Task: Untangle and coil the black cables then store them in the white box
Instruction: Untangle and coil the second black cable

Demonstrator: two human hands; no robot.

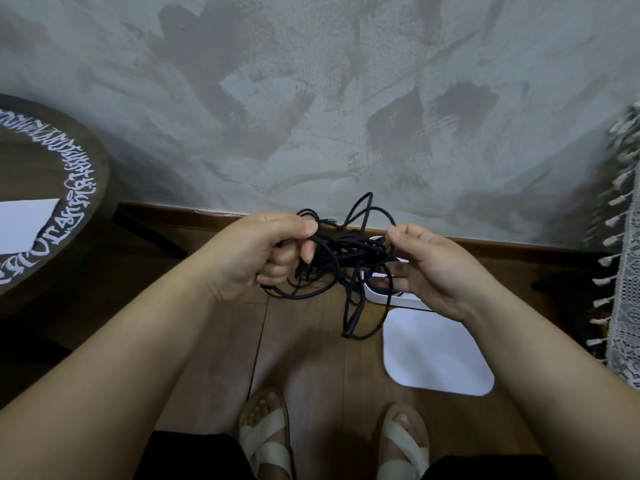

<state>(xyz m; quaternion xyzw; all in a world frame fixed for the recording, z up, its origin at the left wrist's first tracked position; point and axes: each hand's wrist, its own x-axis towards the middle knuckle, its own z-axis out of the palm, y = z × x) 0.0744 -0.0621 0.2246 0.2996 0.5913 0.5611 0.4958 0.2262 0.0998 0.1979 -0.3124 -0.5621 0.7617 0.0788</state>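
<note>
You are standing on a wooden floor that meets a grey, patchy plastered wall. Nearest to you, your feet in pale cross-strap sandals point forward. Just ahead of your right foot, a flat white panel with rounded corners lies on the floor.

Above it, at mid-height, both your bare hands hold the black cables as one tangled knot in the air. Your left hand is closed round the left side of the knot, fingers curled under and thumb pressed on top. Your right hand pinches a single strand at the right side between thumb and forefinger; its other fingers are loosely bent beneath. Loops stick up from the tangle, and one end hangs down between your hands.

The white box sits on the floor beyond, mostly hidden by the cables and your right hand. To the far left is a round dark table with white lettering around its edge; a fringed lace cloth hangs at far right.
</note>
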